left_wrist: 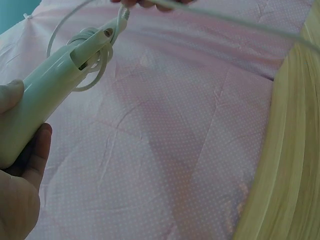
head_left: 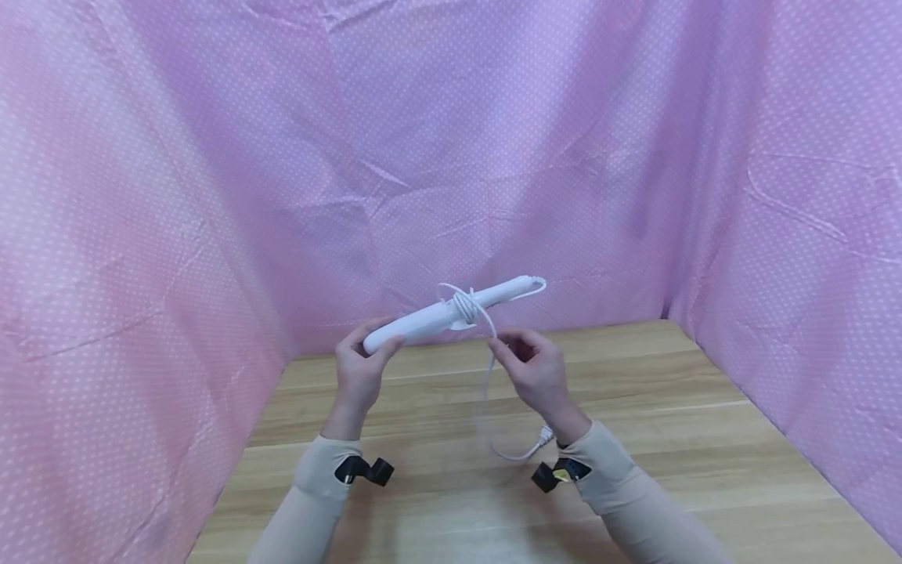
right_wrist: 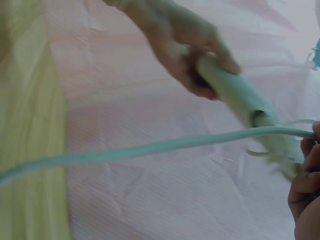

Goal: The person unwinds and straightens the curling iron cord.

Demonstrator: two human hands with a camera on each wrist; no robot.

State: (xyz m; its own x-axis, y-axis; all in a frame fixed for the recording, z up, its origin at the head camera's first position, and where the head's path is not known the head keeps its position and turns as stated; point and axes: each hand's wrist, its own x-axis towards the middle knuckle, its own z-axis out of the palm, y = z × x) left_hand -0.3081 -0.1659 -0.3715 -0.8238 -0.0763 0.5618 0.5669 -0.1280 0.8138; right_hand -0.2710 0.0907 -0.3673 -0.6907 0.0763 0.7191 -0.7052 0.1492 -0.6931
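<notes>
My left hand (head_left: 358, 376) grips the thick end of a white curling iron (head_left: 416, 323), which is held up above the table and slants upward to the right. Several turns of its white cord (head_left: 465, 307) wrap around the narrower middle, and a loop stands out beside them. At the thin far end the cord leaves the handle and bends back. My right hand (head_left: 535, 372) pinches the loose length of cord just right of the wraps. From those fingers the cord hangs down to a white plug (head_left: 546, 435) near the right wrist. In the left wrist view, a slot shows in the iron's body (left_wrist: 50, 82).
A wood-grain table (head_left: 423, 486) lies below both hands. Pink dotted cloth (head_left: 458, 157) hangs at the back and on both sides. Black wrist cameras (head_left: 380, 471) sit on both beige sleeves (head_left: 317, 489).
</notes>
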